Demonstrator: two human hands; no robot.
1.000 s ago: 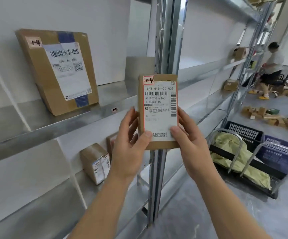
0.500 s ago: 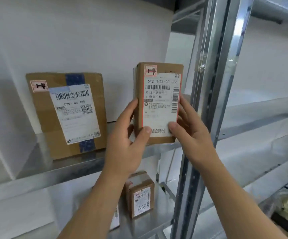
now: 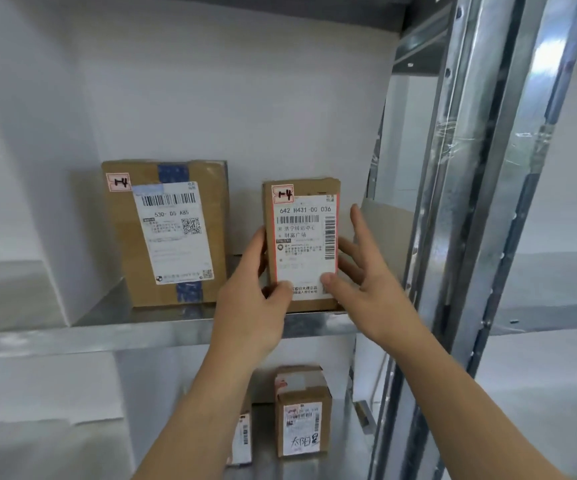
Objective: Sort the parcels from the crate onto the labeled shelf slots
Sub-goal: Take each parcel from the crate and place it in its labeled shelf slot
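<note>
A small brown parcel [image 3: 302, 244] with a white shipping label and a red-edged tag reading "1-4" stands upright on the metal shelf [image 3: 141, 329], its bottom edge on the shelf surface. My left hand [image 3: 249, 306] pinches its lower left edge, thumb on the front and fingers behind. My right hand [image 3: 370, 289] is at its right side with the fingers spread and straight; only the thumb touches the label's lower corner. To the left, a larger brown parcel [image 3: 166, 233] with blue tape and the same "1-4" tag leans against the white back wall.
A steel upright post [image 3: 481, 202] runs close to the right of my right hand. On the shelf below stand a small taped box [image 3: 302, 417] and another parcel [image 3: 244, 434] partly hidden by my left forearm. A white divider closes the slot on the left.
Both hands carried the small parcel up and forward and set it on the shelf beside the larger parcel. My right hand's fingers have spread away from it.
</note>
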